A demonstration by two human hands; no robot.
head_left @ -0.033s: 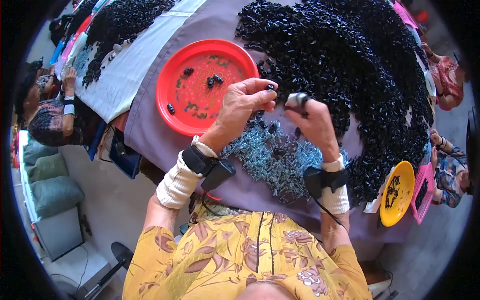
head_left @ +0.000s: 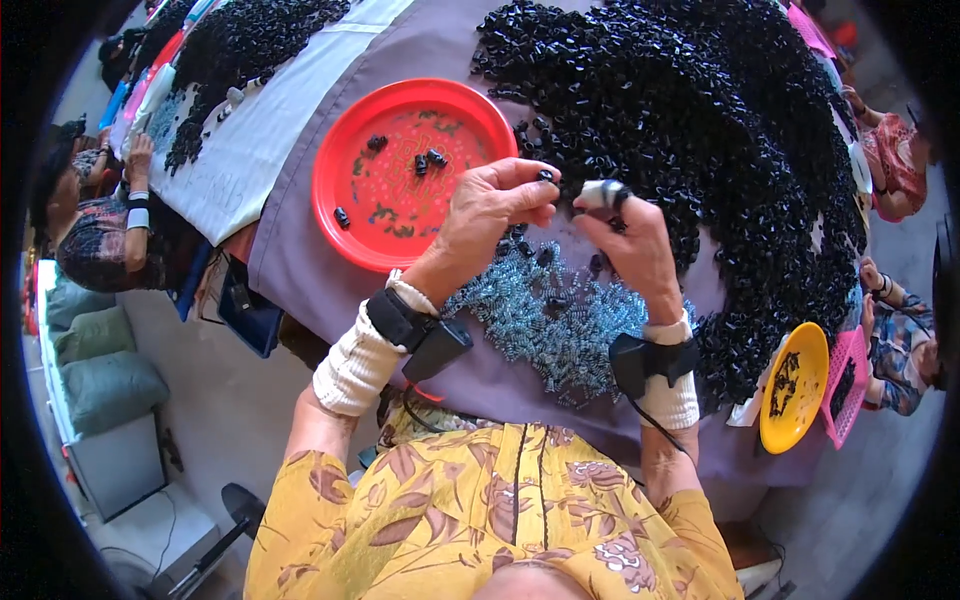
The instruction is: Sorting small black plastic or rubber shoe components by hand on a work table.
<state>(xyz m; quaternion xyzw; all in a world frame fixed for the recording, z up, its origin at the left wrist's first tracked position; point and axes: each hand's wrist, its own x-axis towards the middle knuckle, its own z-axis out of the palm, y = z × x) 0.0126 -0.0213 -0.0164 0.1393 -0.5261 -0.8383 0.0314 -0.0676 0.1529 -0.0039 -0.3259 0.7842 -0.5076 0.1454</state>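
Note:
My left hand [head_left: 480,208] pinches a small black plastic piece [head_left: 546,175] between thumb and index finger, just right of a round red tray [head_left: 330,165]. Several similar black pieces lie in that tray. Close by on the right, my right hand [head_left: 640,245] is closed with its fingers curled, a white wrapping [head_left: 600,193] round one finger. A dark bit [head_left: 617,225], apparently another black plastic piece, shows among those fingers. Below both hands spreads a heap of tiny pale-blue, coil-like pieces [head_left: 560,320]. A large pile of black plastic pieces [head_left: 660,110] lies beyond.
A mauve cloth [head_left: 300,235] covers the table. To the right stand a yellow tray [head_left: 812,365] and a pink basket [head_left: 848,385] holding black pieces. Other people sit on both sides, one person's hand [head_left: 138,158] at the far left pile. Dark wrist devices [head_left: 655,365] with cables sit on my wrists.
My right hand has shifted slightly right, its fingers turned a little. My left hand, with the black plastic piece, has edged slightly right.

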